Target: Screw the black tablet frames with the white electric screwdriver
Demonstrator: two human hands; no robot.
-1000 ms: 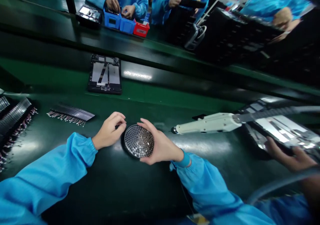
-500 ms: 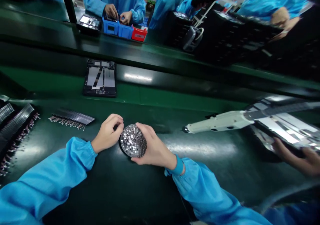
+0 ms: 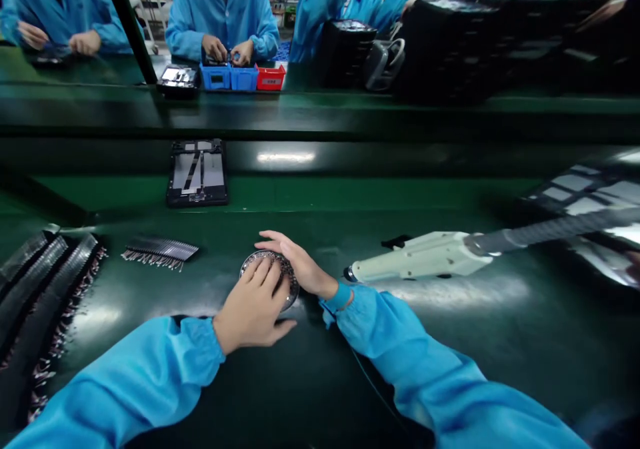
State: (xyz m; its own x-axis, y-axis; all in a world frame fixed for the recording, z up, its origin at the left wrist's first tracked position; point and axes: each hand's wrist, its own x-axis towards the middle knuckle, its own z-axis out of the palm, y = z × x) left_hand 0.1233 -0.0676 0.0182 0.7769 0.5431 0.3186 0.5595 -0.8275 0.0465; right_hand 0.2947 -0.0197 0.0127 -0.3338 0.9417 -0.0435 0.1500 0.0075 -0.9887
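A round dish [image 3: 290, 297] full of small shiny metal pieces rests on the dark green bench in front of me. My left hand [image 3: 257, 296] lies over the dish, its fingers stretched across the pieces and its thumb apart. At the far right rim, my right hand [image 3: 303, 262] has its fingers extended, with the wrist in a blue band. Whether the right palm touches the rim I cannot tell. Much of the dish's contents is hidden under the left fingers.
Right of my hands is a pale power tool [image 3: 425, 256] with a ribbed hose. Strips of black parts with wires [image 3: 55, 296] lie left, a smaller strip [image 3: 163, 250] nearer. An opened tablet-like device [image 3: 197, 172] lies behind. Co-workers sit across, by blue bins [image 3: 216, 78] and a red bin [image 3: 271, 78].
My left hand has moved right onto the dish and spread its fingers. My right hand has let go of the dish and opened at its far right side. The view has levelled.
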